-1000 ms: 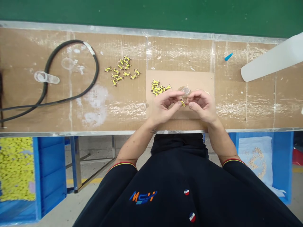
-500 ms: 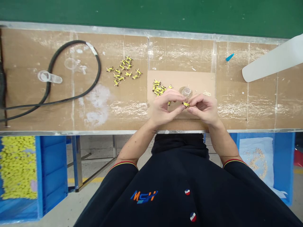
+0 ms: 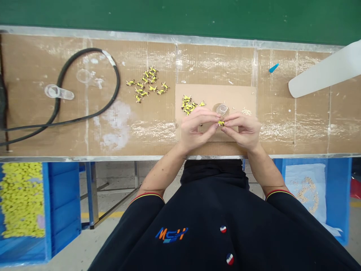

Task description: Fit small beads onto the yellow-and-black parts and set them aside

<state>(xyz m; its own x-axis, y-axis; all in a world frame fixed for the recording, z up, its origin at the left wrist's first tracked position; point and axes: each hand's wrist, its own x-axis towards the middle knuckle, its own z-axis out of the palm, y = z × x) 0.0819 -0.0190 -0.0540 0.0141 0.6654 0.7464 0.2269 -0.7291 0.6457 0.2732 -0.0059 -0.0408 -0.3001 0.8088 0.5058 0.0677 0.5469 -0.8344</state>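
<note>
A tiny yellow-and-black part (image 3: pixel 221 122) is pinched at the centre of the frame, held between the fingertips of the left hand (image 3: pixel 196 128) and the right hand (image 3: pixel 243 130). Both hands are drawn in close and narrow, their fingers meeting around it (the part is too small to make out its exact shape). Just above the fingertips stands a small clear plastic cup (image 3: pixel 221 109). To its left, a heap of similar yellow parts (image 3: pixel 188 105) lies on a cardboard sheet (image 3: pixel 214 94), and a little pale granular pile (image 3: pixel 246 111) sits to its right. With something this small, a slight loosening of the pinch could drop it among the heap or the granules, where it could be hard to pick out, and a careless knuckle could tip the light cup. Further out, a second scatter of yellow parts (image 3: pixel 146 84) lies on the cardboard-covered bench (image 3: pixel 214 62). At the upper left are a looped black cable (image 3: pixel 93 49) and a clear plastic paddle (image 3: pixel 58 92). At the upper right lie a small blue tip (image 3: pixel 273 68) and a white paddle-shaped piece (image 3: pixel 321 73). Below the bench, a blue crate of yellow pieces (image 3: pixel 21 199) sits at lower left, and a blue crate holding pale granules (image 3: pixel 307 190) sits at lower right.
</note>
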